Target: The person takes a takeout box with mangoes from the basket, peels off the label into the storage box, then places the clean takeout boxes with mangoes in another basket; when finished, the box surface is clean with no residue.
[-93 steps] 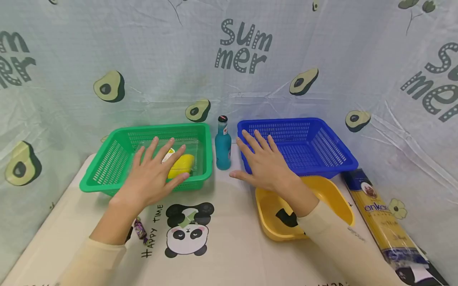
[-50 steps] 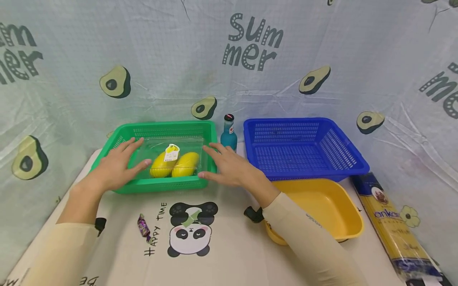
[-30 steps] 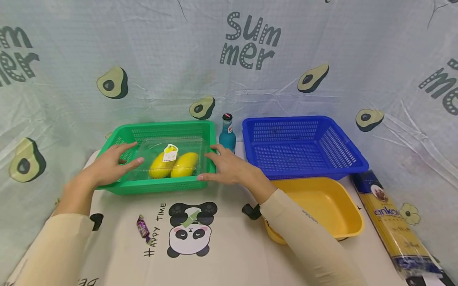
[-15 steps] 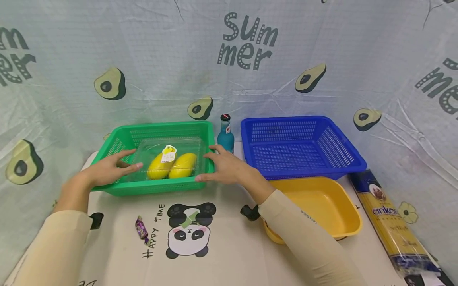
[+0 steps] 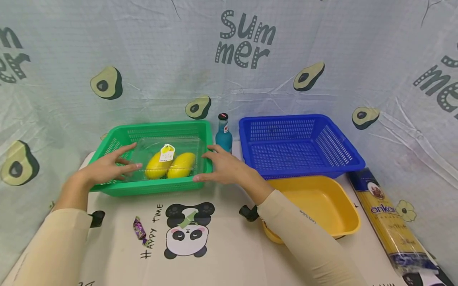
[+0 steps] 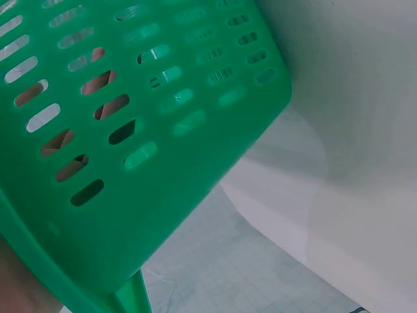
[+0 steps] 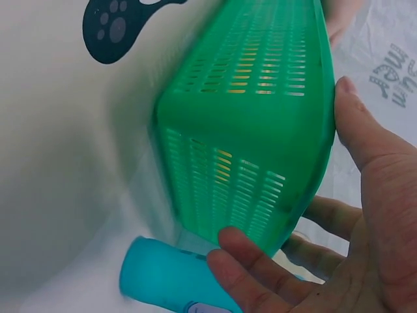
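Note:
In the head view the green basket [image 5: 154, 183] holds a clear plastic box [image 5: 143, 145] with two yellow, mango-like fruits [image 5: 181, 165] and a white tag. My left hand [image 5: 105, 169] reaches over the basket's left rim, thumb and fingers spread apart at the box's left side. Across from it, my right hand [image 5: 227, 165] is at the right rim. The right wrist view shows the right thumb [image 7: 352, 107] against the rim, two fingers behind the rim and two outside the wall. In the left wrist view the basket's wall [image 6: 182, 156] hides most of the left hand.
A blue bottle [image 5: 223, 137] stands between the green basket and a blue basket [image 5: 304, 174]. In front of the latter is a yellow basin [image 5: 322, 202], partly under the right sleeve. A spaghetti pack [image 5: 393, 222] lies far right; a purple-wrapped candy [image 5: 139, 229] lies in front.
Since the oldest frame, my right hand has gone left from above the blue basket to the green basket's right rim. My left hand has moved to the left rim. Over the last second both barely move.

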Demonstrator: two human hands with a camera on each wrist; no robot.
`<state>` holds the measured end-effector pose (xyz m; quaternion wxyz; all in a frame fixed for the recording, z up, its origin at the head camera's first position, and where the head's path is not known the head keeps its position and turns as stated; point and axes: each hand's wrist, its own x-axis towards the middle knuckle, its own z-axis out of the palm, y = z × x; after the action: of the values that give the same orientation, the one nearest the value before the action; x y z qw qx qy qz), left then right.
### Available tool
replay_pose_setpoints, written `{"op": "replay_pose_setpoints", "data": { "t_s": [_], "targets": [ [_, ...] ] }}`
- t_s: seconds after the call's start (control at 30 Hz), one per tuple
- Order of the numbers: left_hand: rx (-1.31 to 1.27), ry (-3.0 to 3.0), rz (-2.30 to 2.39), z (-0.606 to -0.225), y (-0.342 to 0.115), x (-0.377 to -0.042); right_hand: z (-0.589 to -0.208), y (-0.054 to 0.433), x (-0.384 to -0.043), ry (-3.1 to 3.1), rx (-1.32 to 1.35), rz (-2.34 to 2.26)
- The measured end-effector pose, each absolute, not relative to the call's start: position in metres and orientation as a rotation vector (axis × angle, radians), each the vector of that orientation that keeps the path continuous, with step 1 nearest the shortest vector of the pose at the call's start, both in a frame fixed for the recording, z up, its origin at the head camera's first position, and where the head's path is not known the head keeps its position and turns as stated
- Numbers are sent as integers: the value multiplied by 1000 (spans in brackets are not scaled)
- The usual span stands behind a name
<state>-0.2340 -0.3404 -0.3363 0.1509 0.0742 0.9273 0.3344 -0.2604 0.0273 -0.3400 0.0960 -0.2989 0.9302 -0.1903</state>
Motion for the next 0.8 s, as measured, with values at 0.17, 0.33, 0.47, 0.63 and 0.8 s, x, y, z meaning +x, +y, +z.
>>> {"op": "replay_pose_setpoints", "data": {
  "t_s": [0.17,0.33,0.47,0.63,0.8],
  "targets": [
    [206,2695,1001,-333,-342,-234,-340,27,-260,2750,-890,-568],
    [189,2693,1067,-327,-342,-233,-341,28,-260,2755,-883,-559],
    [174,2696,1116,-320,-343,-228,-341,28,-260,2752,-891,-556],
    [217,2748,1118,-312,-345,-223,-342,28,-259,2755,-888,-528],
    [219,2767,1090,-303,-347,-218,-343,29,-257,2783,-857,-482]
  ]
}}
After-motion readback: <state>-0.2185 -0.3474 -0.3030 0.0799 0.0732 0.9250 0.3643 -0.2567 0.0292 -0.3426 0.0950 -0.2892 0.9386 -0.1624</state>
